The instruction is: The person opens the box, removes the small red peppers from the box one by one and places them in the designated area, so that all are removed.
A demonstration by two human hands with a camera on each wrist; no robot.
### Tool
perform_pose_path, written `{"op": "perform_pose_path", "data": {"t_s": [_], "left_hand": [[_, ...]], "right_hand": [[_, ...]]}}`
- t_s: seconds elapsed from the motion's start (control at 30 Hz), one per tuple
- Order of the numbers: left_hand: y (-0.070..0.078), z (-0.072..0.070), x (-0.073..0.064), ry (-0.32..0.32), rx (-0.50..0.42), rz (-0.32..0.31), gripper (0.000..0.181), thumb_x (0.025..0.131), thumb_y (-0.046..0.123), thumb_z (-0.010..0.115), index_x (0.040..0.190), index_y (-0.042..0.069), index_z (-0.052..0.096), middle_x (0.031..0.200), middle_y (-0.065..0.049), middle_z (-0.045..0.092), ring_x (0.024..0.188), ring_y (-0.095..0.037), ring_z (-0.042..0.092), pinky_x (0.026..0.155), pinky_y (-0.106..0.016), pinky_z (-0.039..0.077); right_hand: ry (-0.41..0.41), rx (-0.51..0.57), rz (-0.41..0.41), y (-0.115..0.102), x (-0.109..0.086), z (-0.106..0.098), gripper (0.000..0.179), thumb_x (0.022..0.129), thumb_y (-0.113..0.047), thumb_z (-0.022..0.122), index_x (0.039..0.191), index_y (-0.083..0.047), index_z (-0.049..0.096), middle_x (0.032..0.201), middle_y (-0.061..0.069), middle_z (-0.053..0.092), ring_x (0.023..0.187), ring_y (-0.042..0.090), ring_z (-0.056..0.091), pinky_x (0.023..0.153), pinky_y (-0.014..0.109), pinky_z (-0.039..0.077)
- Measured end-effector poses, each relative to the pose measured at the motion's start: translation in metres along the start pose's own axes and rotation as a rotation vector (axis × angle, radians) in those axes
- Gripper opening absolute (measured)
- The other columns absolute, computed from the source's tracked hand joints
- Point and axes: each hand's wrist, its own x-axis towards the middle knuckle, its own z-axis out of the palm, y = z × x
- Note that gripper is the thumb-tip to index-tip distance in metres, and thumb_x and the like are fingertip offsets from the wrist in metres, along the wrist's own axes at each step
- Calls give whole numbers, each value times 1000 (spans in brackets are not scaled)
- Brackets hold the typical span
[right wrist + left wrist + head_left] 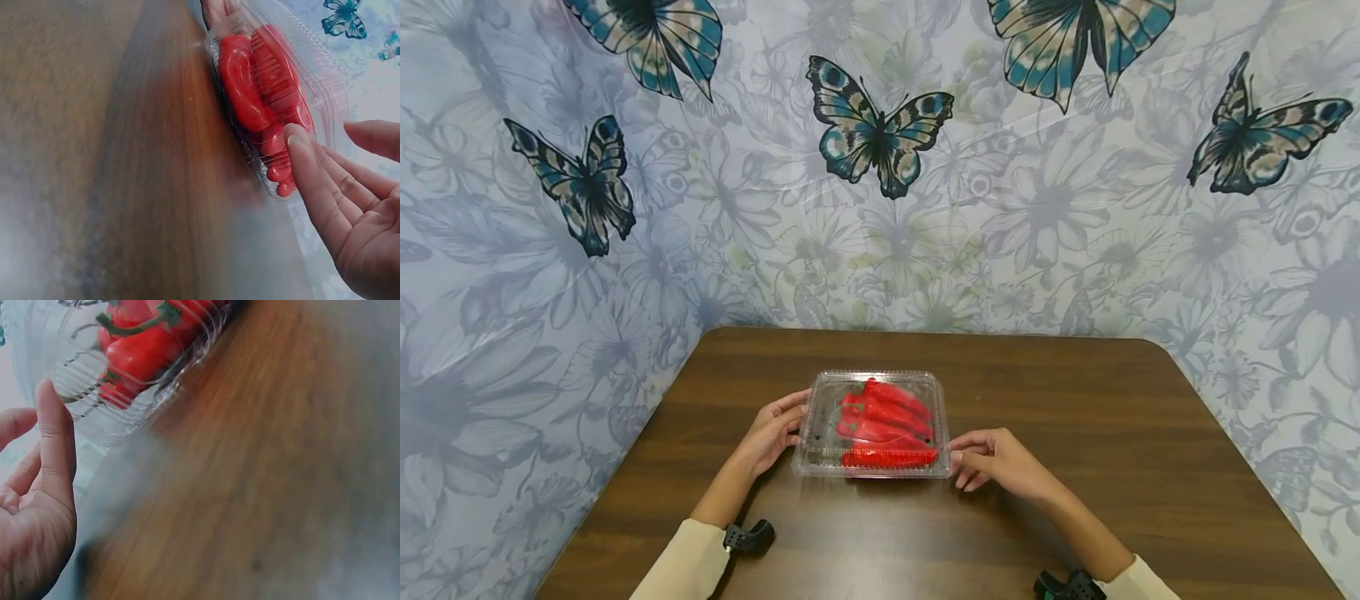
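A clear plastic clamshell box (820, 417) sits closed on the table, with several red peppers (887, 421) lying side by side inside. Green stems show on the peppers (140, 353) in the left wrist view. At the box's left side is my left hand (772, 433), its fingertips right at the wall and its fingers fairly straight. My right hand (996, 458) is by the near right corner, fingers loosely bent and fingertips close to the rim. In the right wrist view, its thumb (303, 153) overlaps the box's end. Neither hand curls round the box.
The brown wooden table (1037, 392) has rounded far corners. Behind it hangs a pale floral backdrop (1045, 250) with teal and black butterflies. A black wrist device (749, 537) is on the left wrist, and another (1069, 585) on the right.
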Motion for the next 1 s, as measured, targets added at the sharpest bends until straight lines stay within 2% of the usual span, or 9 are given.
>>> {"op": "perform_pose_path", "data": {"t_s": [0.13, 0.3, 0.43, 0.57, 0.63, 0.73, 0.87, 1.0], "left_hand": [[-2, 2, 8, 5, -46, 19, 50, 105, 9, 54, 151, -4, 40, 105, 3, 70, 79, -5, 66, 60, -19, 55], [0, 2, 13, 40, -117, 19, 42, 105, 4, 52, 146, -1, 47, 101, 2, 71, 78, -7, 67, 59, -19, 55], [0, 2, 16, 50, -139, 28, 39, 105, 4, 52, 144, 3, 51, 102, 1, 71, 79, -8, 67, 61, -20, 57], [-5, 0, 17, 40, -135, 34, 42, 105, 7, 54, 146, 3, 48, 107, 1, 71, 83, -9, 68, 65, -22, 58], [-8, -2, 16, 14, -131, 29, 46, 106, 8, 53, 150, 2, 44, 109, 2, 71, 85, -9, 68, 67, -22, 58], [-12, -4, 13, -59, -139, 36, 52, 107, 5, 48, 156, -2, 31, 114, 3, 70, 90, -8, 68, 71, -23, 57], [-12, -6, 13, -169, -163, 95, 57, 107, -2, 39, 159, -7, 16, 123, 2, 66, 96, -7, 66, 76, -21, 57], [-7, -7, 16, -217, -183, 144, 58, 106, -6, 38, 159, -8, 13, 125, 0, 64, 96, -8, 66, 78, -20, 56]], "right_hand": [[5, 94, 28, 1, 5, -1, 42, 102, -15, 61, 135, 11, 56, 102, 22, 72, 87, 38, 73, 75, 43, 62], [-27, 175, 26, 2, 10, -3, 53, 103, -12, 60, 146, 11, 42, 108, 28, 70, 91, 37, 73, 77, 45, 62], [-32, 218, 26, 3, 13, -2, 60, 102, -10, 61, 152, 9, 34, 114, 33, 67, 93, 36, 73, 78, 45, 62], [-29, 253, 30, 8, 13, 1, 65, 101, -8, 62, 155, 7, 29, 116, 30, 68, 94, 35, 73, 80, 44, 61], [-30, 265, 33, 11, 12, 3, 66, 101, -7, 62, 155, 7, 27, 115, 28, 68, 94, 33, 73, 81, 43, 61], [-29, 285, 36, 15, 10, 5, 68, 100, -5, 63, 155, 9, 27, 116, 27, 69, 93, 30, 73, 82, 42, 61], [-41, 318, 4, 17, 11, 3, 66, 100, -3, 61, 155, 9, 26, 118, 28, 68, 93, 27, 73, 83, 39, 61], [-73, 349, -42, 14, 13, -2, 64, 103, -3, 56, 156, 10, 23, 121, 28, 67, 95, 26, 73, 86, 39, 60]]}}
